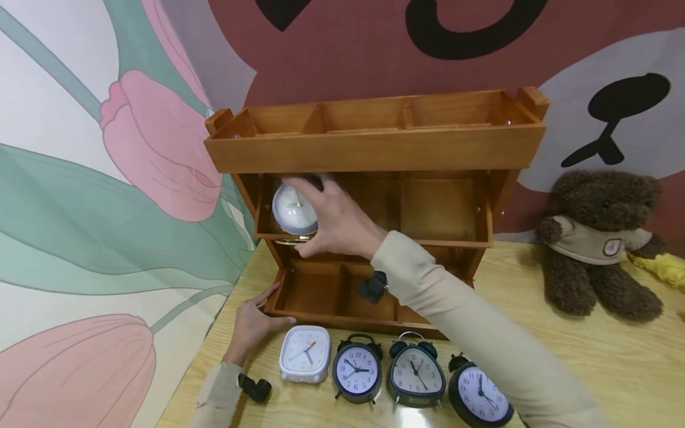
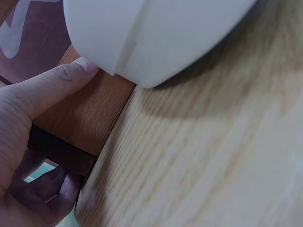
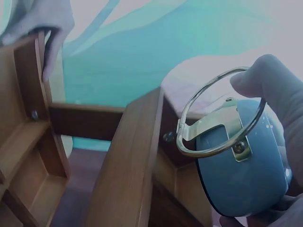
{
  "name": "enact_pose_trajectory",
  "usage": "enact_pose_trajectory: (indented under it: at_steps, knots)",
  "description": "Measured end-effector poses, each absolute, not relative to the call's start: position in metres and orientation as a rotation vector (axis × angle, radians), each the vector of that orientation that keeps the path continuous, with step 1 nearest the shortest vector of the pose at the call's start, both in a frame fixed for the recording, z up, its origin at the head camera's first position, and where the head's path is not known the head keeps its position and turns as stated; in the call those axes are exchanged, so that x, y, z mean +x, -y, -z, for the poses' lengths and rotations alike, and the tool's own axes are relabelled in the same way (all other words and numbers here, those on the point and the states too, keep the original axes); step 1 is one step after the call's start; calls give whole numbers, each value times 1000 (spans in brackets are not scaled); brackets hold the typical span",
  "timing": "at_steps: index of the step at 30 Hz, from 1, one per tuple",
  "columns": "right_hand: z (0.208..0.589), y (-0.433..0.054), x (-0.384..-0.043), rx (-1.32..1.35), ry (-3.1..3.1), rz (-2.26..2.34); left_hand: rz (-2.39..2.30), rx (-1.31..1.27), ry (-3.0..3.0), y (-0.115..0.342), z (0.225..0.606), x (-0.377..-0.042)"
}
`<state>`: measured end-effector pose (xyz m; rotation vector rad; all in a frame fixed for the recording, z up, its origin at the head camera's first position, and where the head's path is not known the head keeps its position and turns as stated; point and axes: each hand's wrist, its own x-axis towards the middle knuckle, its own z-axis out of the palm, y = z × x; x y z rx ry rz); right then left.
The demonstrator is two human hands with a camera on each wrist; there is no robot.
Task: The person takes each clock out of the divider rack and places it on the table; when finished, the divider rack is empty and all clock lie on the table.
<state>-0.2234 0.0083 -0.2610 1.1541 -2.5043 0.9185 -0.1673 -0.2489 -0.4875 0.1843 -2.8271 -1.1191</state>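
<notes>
A round desk clock [image 1: 291,209] with a pale face and bluish rim is at the left compartment of the middle tier of a wooden tiered shelf [image 1: 374,151]. My right hand [image 1: 342,223] grips it from the right, fingers over the top and thumb low near its metal stand. In the right wrist view the clock shows a blue-grey body [image 3: 246,177] and a ring-shaped metal stand on a bracket [image 3: 215,122]. At the shelf's lower left corner, my left hand [image 1: 253,327] holds the bottom tier, thumb [image 2: 71,74] on the front board and other fingers round the side.
Lined up before the shelf are a white square alarm clock [image 1: 305,353], a black twin-bell clock [image 1: 357,370], a dark rounded-triangle clock [image 1: 417,375] and a black round clock [image 1: 481,397]. A brown teddy bear [image 1: 594,238] sits right of the shelf, beside something yellow [image 1: 666,268].
</notes>
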Motion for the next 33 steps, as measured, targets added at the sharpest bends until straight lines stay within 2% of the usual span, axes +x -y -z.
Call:
enact_pose_trajectory:
  at_steps: [21, 33]
  knots:
    - [295, -112, -146, 1172, 2508, -987, 1169, 176, 2820, 248, 489, -168]
    - [324, -181, -101, 963, 2591, -907, 1161, 162, 2817, 251, 491, -168]
